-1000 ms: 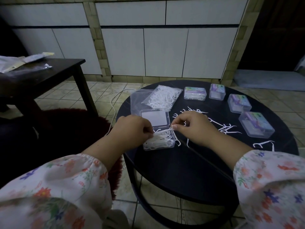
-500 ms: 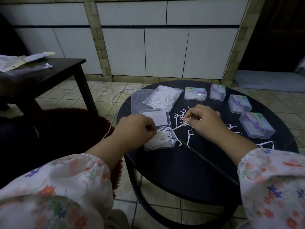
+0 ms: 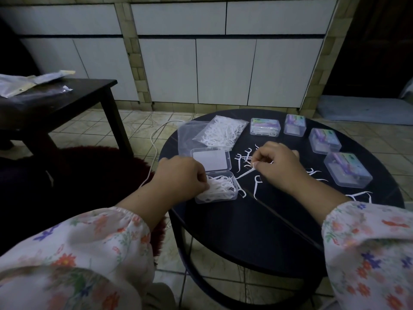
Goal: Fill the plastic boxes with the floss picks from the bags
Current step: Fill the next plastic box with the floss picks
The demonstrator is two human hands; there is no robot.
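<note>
While L hand (image 3: 181, 175) pins picks in the open box (image 3: 220, 186) w/ curled fingers, R hand (image 3: 279, 164) pinches one floss pick (image 3: 245, 173) just beside it. Risk: overfull heap spills, lid won't shut.

Dim tiled floor (image 3: 138, 121), white cabinets (image 3: 223, 70), dark side table (image 3: 67, 95)
</note>
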